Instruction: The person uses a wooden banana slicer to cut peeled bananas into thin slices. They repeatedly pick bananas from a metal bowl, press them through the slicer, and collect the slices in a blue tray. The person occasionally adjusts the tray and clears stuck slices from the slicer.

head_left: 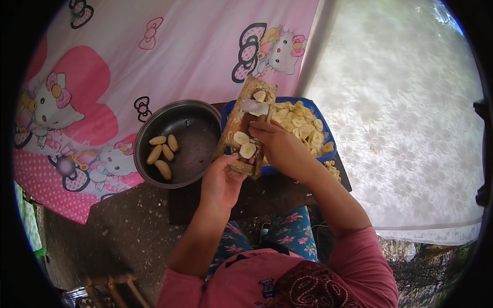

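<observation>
Nearest: left hand (pixel 222 180) is clamping the near end of the wooden slicer board (pixel 246 126), propping it tilted so its far end is sitting over the blue tub (pixel 328 154) (cut rounds are landing in the slice pile (pixel 300 126) there). Right hand (pixel 280 146) is pressing down on the board face, fingers curled; can't tell what's under them. 3 slices are lying on the board, 1 blade. Left: 1 dark metal bowl (pixel 192 115) holding 5 peeled bananas (pixel 163 151)
</observation>
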Available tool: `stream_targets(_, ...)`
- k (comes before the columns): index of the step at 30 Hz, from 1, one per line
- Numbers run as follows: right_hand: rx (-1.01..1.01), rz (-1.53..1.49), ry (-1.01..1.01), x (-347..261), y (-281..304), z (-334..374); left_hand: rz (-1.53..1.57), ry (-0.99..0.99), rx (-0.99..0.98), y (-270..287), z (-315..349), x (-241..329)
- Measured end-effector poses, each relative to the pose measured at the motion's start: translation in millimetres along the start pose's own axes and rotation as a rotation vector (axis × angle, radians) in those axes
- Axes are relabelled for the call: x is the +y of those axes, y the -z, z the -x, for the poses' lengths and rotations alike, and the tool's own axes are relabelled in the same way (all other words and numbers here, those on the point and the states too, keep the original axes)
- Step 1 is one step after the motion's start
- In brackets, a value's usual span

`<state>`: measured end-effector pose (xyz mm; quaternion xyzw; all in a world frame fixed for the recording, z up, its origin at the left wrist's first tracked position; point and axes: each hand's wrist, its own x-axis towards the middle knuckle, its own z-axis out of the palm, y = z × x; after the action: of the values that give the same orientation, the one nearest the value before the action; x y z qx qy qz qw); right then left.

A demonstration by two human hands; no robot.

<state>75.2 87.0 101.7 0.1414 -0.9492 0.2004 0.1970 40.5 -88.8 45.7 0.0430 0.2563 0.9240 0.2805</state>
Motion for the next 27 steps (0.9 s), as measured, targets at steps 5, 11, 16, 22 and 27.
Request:
stream_targets(5, 0.006, 0.041, -0.008, -12, 18, 12, -0.035, 0.014, -0.060, -13, -3, 1)
stream_targets(11, -0.053, 0.027, -0.138, -15, 31, 15, -0.066, -0.027, -0.092, -27, -5, -12)
stream_targets(16, 0.016, 0.011, -0.178, -18, 27, 17, -0.058, -0.081, -0.130, -29, -13, -21)
stream_targets(22, 0.112, -0.134, -0.226, -5, 21, 12, -0.060, -0.082, -0.125, -28, -15, -21)
stream_targets(27, 0.187, -0.462, -0.414, 32, 50, 29, -0.080, -0.066, -0.112, -30, -16, -15)
